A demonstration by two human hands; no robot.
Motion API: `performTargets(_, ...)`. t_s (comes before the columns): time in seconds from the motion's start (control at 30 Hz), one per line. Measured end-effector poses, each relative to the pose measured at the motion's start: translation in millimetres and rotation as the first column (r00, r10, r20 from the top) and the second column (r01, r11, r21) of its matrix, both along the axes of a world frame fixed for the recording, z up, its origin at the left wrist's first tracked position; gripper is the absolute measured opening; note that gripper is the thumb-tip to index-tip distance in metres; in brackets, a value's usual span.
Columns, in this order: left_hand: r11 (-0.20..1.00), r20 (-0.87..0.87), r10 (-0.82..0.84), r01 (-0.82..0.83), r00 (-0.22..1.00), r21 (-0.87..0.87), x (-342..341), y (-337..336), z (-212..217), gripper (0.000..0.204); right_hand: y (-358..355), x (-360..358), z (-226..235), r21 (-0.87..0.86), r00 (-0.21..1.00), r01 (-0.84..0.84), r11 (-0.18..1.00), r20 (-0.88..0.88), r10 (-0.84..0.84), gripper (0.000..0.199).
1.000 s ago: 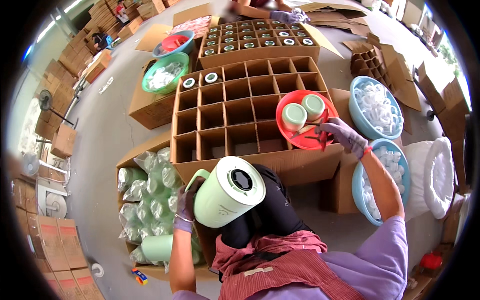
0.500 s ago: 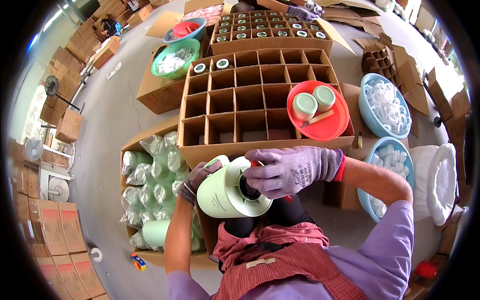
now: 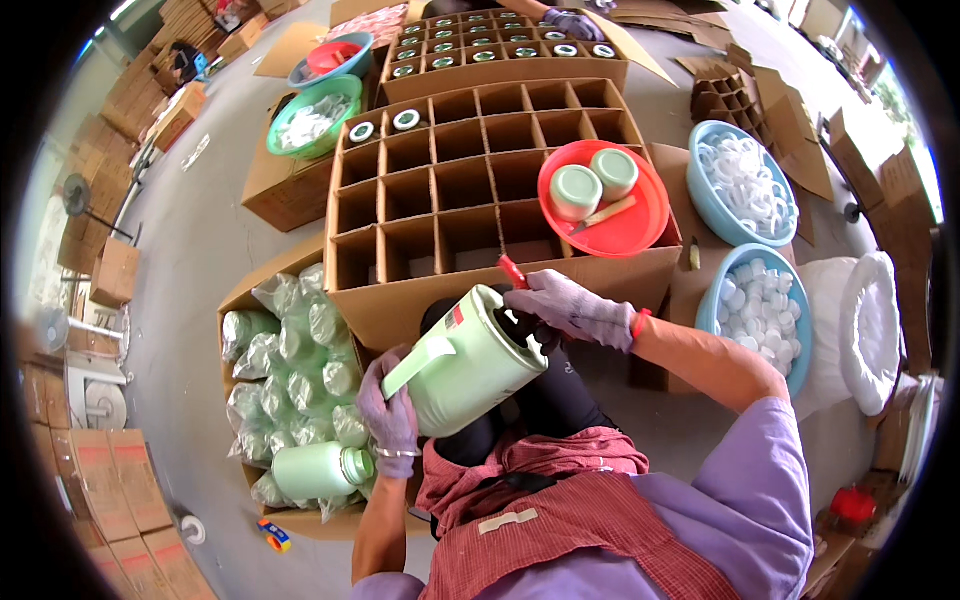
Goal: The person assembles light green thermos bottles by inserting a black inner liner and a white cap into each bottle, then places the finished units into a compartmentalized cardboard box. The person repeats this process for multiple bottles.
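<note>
A pale green jug (image 3: 475, 375) with a side handle lies tilted above my lap, its mouth toward the right. My gloved left hand (image 3: 390, 402) is closed around its lower side by the handle. At the mouth, my gloved right hand (image 3: 575, 305) grips a red-handled tool (image 3: 513, 272) whose thin dark shaft points up and away; its exact kind is unclear. Something dark shows in the jug's mouth beneath the right fingers, partly hidden. To the left, a green bottle (image 3: 312, 471) with a bare threaded neck lies on plastic-wrapped green bottles (image 3: 305, 375) in a carton.
Ahead stands a divided carton (image 3: 470, 215) with two lidded bottles; on its right corner, a red basin (image 3: 612, 240) holds two green cups and a knife-like tool. Blue basins (image 3: 712, 290) of white parts stand right. Beyond, a co-worker's gloved hand (image 3: 573, 25) rests over another filled carton.
The jug has turned in my hands, bringing its handle toward the left. My right hand has shifted to the mouth's far edge, with the red tool now pointing up. The bottle's neck has come into view.
</note>
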State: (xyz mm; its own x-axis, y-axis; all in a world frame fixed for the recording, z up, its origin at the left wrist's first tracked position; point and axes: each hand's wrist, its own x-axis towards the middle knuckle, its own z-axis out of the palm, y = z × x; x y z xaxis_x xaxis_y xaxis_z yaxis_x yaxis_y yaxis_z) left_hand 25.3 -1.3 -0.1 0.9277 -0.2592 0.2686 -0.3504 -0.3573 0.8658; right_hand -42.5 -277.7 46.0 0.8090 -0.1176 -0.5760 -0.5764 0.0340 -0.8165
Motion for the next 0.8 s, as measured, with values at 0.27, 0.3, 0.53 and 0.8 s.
performTargets(0.27, 0.679, -0.3, -0.427, 0.522, 0.853, 0.517, -24, 19, 28, 0.063, -87, -27, 2, -0.986, 0.868, 0.084, -0.142, 0.003, 0.497, 0.014)
performTargets(0.3, 0.668, -0.315, -0.504, 0.594, 0.804, 0.449, -24, 18, 25, 0.071, -110, -35, -10, -0.963, 0.881, 0.064, -0.261, -0.068, 0.468, 0.012)
performTargets(0.53, 0.628, -0.809, -0.294, 0.741, 0.509, 0.238, -8, -10, 52, 0.084, -206, -72, -28, -0.996, 0.903, -0.084, -0.012, -0.081, 0.422, 0.018)
performTargets(0.8, 0.909, -0.568, -0.412, 0.279, 0.713, -0.309, 4, 45, -45, 0.041, -292, -264, -109, -0.988, 0.993, 0.035, 0.151, 0.017, -0.115, 0.033)
